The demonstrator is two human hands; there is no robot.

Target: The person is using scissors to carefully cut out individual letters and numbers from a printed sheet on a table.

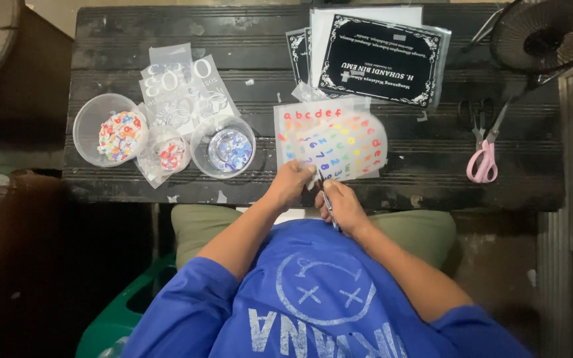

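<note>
At the black wooden table (134, 40), I pin the sheet of coloured letter stickers (331, 138) flat by its near edge with my left hand (291, 183) so it stays steady. My right hand (343, 205) is clenched around a thin blade tool (327, 201), its tip at that edge; pink scissors (484, 154) lie well apart.

Both bare forearms are reaching toward 12 o'clock, converging from 7 and 5 o'clock. The left hand (290, 184) is curling palm-down, fingers pinching at its 2 o'clock side. The right hand (343, 207) is sitting at 4 o'clock of the left, fingers closing in a pen-like grip, knuckles nearly touching the left's.
</note>
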